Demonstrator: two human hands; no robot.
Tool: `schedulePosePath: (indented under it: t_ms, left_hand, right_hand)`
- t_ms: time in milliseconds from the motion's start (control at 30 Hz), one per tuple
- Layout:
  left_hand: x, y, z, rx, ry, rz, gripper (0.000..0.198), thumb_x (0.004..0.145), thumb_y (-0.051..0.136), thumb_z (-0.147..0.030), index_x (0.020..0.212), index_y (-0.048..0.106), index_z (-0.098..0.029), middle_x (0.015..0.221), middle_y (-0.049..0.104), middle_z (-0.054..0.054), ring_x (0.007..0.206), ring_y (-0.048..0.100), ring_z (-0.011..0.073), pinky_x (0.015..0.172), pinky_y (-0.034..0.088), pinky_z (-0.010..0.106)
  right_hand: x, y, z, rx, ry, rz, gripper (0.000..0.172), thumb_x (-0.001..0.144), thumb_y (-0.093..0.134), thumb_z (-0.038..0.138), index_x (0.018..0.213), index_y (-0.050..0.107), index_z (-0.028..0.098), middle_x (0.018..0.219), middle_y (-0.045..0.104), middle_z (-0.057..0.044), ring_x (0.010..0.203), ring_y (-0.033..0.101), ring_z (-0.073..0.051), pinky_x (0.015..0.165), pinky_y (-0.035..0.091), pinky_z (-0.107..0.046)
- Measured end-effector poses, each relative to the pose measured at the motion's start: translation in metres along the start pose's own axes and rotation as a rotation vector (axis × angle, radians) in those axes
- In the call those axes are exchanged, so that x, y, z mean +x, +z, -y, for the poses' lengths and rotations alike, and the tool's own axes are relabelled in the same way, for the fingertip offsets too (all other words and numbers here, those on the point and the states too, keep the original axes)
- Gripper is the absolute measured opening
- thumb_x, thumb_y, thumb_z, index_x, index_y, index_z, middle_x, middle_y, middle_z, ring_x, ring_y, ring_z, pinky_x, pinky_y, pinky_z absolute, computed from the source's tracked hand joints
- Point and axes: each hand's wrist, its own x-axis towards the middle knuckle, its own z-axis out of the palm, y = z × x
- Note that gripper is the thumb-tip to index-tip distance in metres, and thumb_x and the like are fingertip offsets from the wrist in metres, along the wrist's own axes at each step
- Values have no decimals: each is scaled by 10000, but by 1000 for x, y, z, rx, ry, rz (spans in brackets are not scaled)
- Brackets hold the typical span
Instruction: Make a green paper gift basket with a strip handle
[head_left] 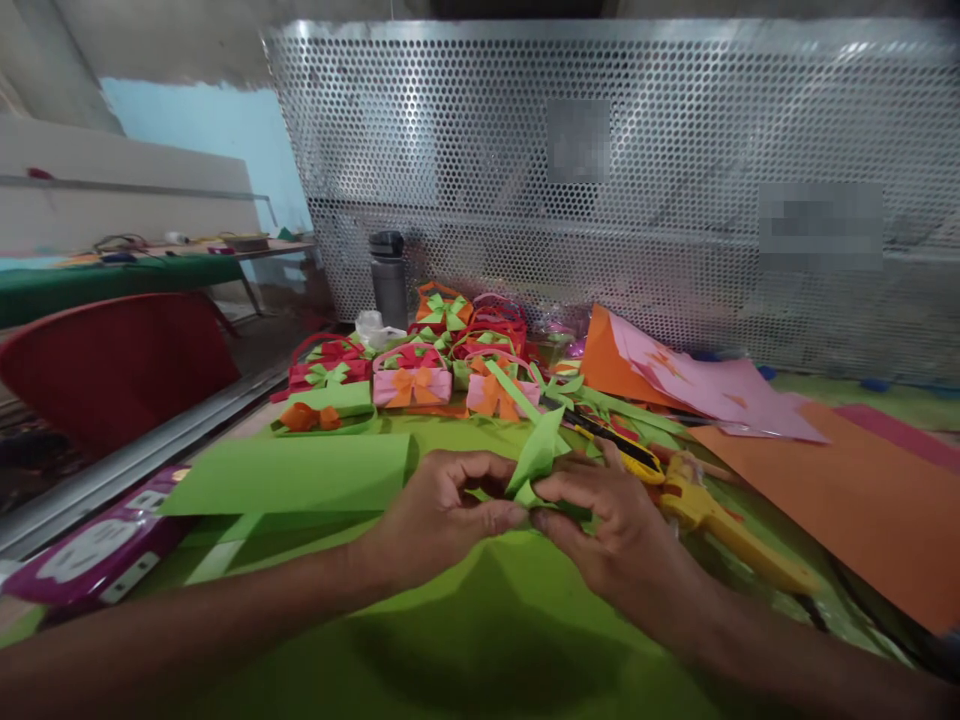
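Between both hands is a folded light-green foam or paper piece (538,455), pointed at its top. My left hand (450,505) pinches its left side between thumb and fingers. From the right, my right hand (600,515) grips the same piece, with thumb and forefinger near its lower edge. The two thumbs almost meet in front. Beneath them lies a green sheet (480,640) covering the table. Just beyond my right hand are a yellow-and-black cutter knife (630,455) and a yellow glue gun (735,530).
Several small bow-trimmed bags (412,385) stand at the back, before a dark bottle (388,280). Left are a rolled green sheet (300,475) and a purple packet (97,550). Orange sheets (862,490) and a pink sheet (705,385) lie right. A perforated metal panel (480,150) rises behind.
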Motion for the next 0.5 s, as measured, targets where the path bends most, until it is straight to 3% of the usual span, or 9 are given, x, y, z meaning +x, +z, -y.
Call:
schedulePosePath:
  t_ms: [233,500]
  left_hand:
    - [7,-3,2,20,-28,-52,171,656,674,-236,754,638,-102,718,633,34,673,556,144,643,436,252]
    - [6,-4,1,84,-33,-68,167,712,616,-266,713,617,-99,592,526,-19,555,440,90,536,350,210]
  right_hand:
    - [0,2,-2,19,16,17,135,760,585,159,645,538,211,671,580,31,724,540,-162,948,198,-523]
    - [0,4,-9,-5,16,-15,158,744,599,147,841,634,267,762,632,17,789,572,-192,964,164,-548]
